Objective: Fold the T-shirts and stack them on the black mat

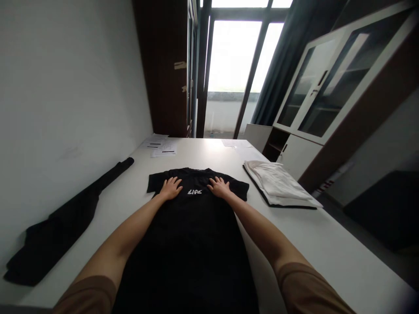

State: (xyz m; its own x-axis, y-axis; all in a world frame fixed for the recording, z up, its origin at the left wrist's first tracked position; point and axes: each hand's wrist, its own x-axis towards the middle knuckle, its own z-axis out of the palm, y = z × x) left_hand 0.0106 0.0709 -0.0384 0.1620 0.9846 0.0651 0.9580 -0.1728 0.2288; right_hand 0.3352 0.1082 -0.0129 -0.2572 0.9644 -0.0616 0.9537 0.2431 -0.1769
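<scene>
A black T-shirt [196, 235] lies spread on the white table, its collar at the far end and its lower part running towards me. Small white lettering shows on its upper middle. My left hand [170, 188] rests flat near the left shoulder, fingers spread. On the other side of the lettering, my right hand [219, 187] lies on the cloth with its fingers apart. Both palms press on the shirt without gripping it. The short sleeves stretch out to either side, and the bottom hem is out of view.
Along the wall on the left lies a dark folded garment [65, 226]. White plastic-looking packages [278, 181] are stacked over something black at the right edge. Papers [163, 147] lie at the far left of the table [206, 152]. A white cabinet [304, 139] stands beyond the right side.
</scene>
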